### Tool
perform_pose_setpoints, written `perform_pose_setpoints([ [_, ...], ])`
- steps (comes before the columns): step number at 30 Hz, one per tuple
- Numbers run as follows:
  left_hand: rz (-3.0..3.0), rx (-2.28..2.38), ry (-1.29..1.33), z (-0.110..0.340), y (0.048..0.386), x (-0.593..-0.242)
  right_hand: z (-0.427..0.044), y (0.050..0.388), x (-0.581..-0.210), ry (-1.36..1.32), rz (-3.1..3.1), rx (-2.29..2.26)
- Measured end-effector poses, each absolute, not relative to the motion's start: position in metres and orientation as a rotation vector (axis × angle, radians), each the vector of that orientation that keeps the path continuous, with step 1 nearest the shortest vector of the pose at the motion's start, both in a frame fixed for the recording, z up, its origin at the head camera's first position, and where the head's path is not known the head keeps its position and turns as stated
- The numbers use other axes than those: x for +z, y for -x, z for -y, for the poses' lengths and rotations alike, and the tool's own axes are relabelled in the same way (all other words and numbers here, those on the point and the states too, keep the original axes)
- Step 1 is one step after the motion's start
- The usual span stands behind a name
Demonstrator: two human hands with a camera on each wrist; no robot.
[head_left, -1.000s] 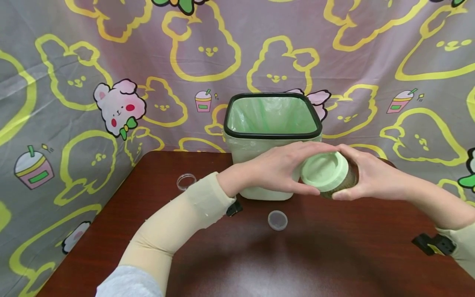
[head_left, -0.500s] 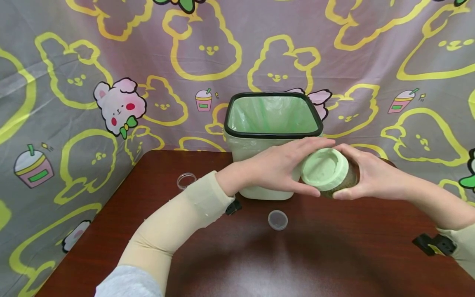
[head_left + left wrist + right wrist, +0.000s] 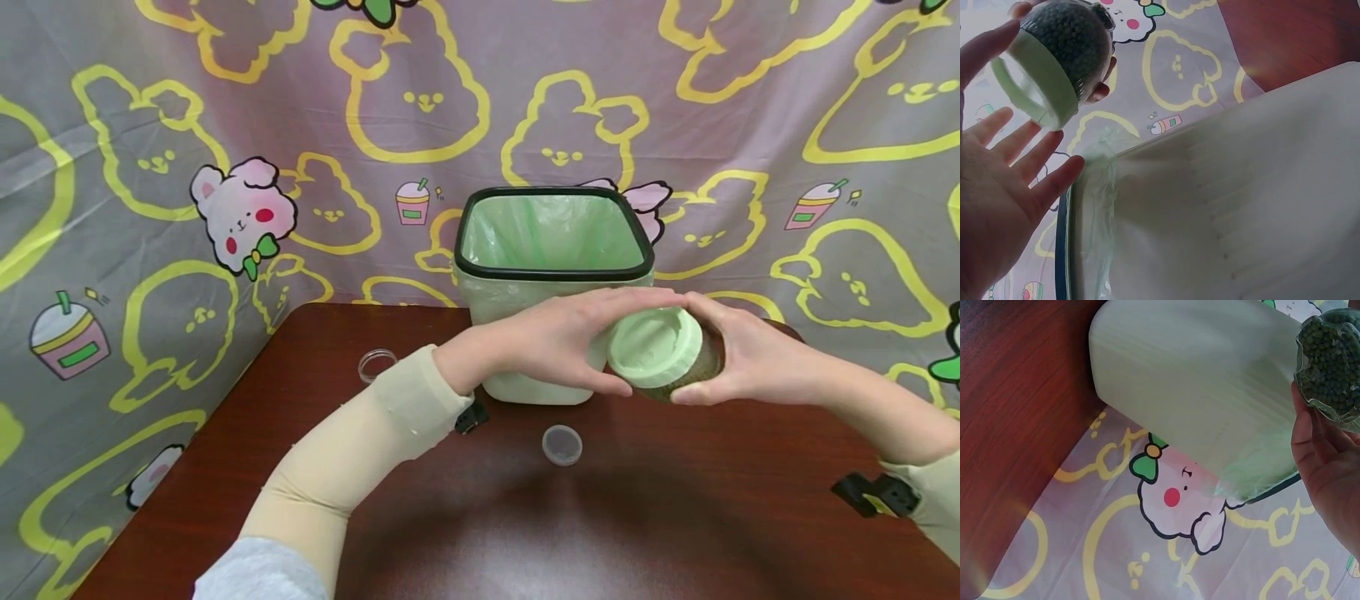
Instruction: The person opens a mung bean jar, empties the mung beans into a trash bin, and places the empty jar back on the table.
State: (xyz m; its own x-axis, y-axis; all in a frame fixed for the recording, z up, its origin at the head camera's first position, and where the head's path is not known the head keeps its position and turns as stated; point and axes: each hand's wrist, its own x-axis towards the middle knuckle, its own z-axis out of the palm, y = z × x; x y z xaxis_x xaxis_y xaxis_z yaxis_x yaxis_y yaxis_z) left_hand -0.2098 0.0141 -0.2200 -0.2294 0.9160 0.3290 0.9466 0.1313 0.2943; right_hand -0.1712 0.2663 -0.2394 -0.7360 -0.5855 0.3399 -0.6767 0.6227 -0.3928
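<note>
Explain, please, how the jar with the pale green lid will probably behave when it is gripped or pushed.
The jar is probably rather heavy for its size, because small dark green grains seem to fill much of it. Being round, it would likely roll if laid on its side. Its see-through surface looks shiny, so it may be slippery.

The bin (image 3: 555,274) is standing on the table (image 3: 465,525) before the curtain (image 3: 285,92); a ring (image 3: 373,353) is lying left, a disc (image 3: 562,445) in front, the jar (image 3: 663,354) hovering front-right.
</note>
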Motion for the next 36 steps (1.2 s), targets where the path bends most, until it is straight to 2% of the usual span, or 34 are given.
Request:
perform_pose_setpoints([
  [21,2.344,-0.583,1.708,-0.0182,0.2072,-0.226,-0.2671,0.1706,-0.2409,-1.06,2.655,0.774],
  [36,2.347,-0.636,1.868,-0.017,0.2092,-0.2197,-0.267,0.1699,-0.2394,-1.046,2.673,0.781],
])
